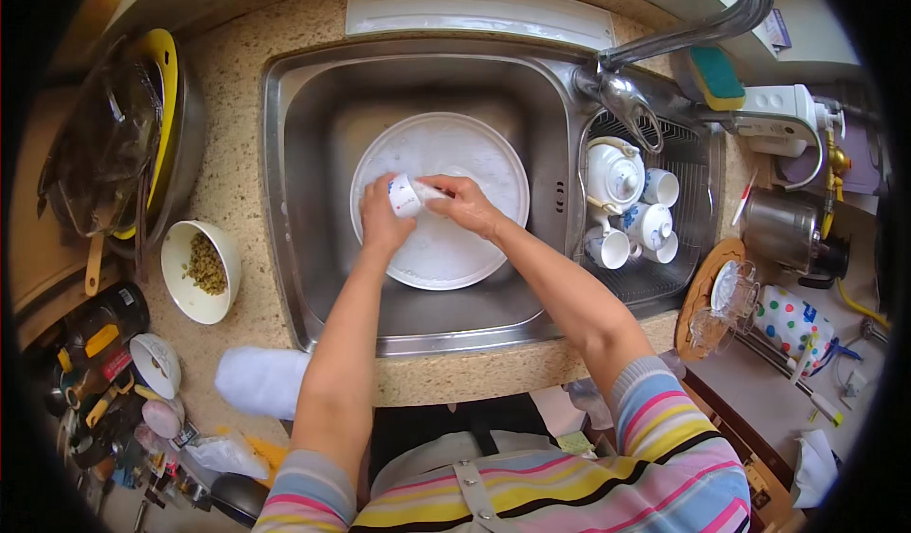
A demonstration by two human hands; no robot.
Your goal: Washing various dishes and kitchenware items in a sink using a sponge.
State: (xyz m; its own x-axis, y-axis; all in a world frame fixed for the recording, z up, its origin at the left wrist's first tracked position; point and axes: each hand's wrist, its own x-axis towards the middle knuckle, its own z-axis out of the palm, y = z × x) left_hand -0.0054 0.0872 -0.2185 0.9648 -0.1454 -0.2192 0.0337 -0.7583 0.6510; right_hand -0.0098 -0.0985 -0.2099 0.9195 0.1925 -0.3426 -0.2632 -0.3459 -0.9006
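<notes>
My left hand (384,216) holds a small white porcelain cup (404,196) with a blue and red pattern, tilted on its side. Close at its right, my right hand (462,205) grips a whitish cloth or pad (430,193) against the cup's mouth; its exact kind is hard to tell. Both hands are above a large round white tray (455,266) that lies in the stainless steel sink (320,248) and holds sudsy water. A white teapot (616,173), a lidded pot with blue flowers (646,225) and several cups (608,248) stand in the wire rack at the right.
A chrome faucet (626,102) rises at the sink's back right corner, near a green and yellow sponge (717,77). Left of the sink are a white bowl (228,269) of greenish dried bits and a folded white towel (260,382). Glass cups stand on a wooden board (694,305).
</notes>
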